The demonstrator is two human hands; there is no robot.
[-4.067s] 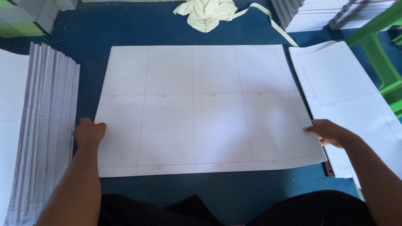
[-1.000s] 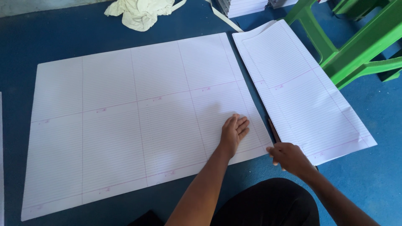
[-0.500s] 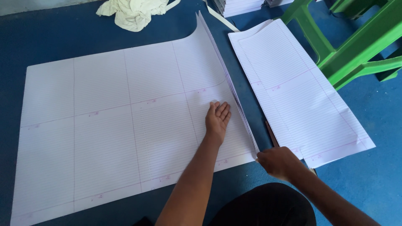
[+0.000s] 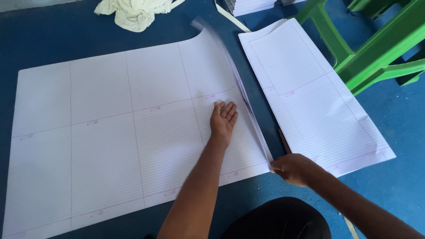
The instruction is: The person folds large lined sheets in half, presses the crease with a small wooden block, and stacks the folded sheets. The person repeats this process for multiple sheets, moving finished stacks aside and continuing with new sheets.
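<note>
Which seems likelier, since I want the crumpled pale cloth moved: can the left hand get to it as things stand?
Probably yes: the left hand lies flat on the large ruled sheet, with only flat paper before the crumpled pale cloth.

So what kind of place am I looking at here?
Probably a small paper or notebook-making workshop, with work done on a blue floor. A big ruled sheet lies under the left hand, the right hand lifts its edge, and a stack of ruled sheets lies beside it.

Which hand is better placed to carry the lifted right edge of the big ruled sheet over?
Probably the right hand: it pinches the raised edge of the large ruled sheet at its near corner. The left hand lies flat on the sheet.
</note>
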